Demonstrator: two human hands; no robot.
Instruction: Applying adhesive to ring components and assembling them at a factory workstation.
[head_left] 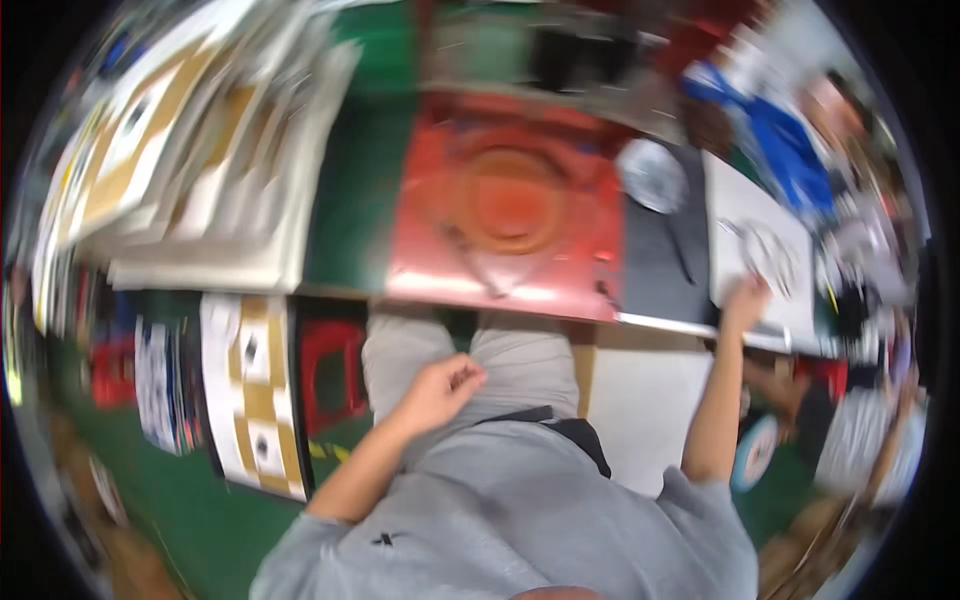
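- Bench (352, 200) with a green top, blurred
- Pile of white and brown sheets (225, 205) at its left end
- Shiny red mat (425, 268) in the middle, bearing a round orange thing (510, 200)
- Dark mat (645, 275) just right of it, under a pale round thing (652, 175) and a thin dark strip (681, 250)
- White board (730, 190) beside that, carrying thin loops (775, 250)

Red mat (590, 285): a whitish glare is shining along its near edge.
Stacked boards (250, 215): motion blur is smearing their edges.
Hands (438, 392): they are blurring slightly.
Gray shirt (560, 510): bright, even light is falling on it, folds making soft shadows.
Picture rim: fisheye distortion is bending straight edges, and blackness is filling the corners.
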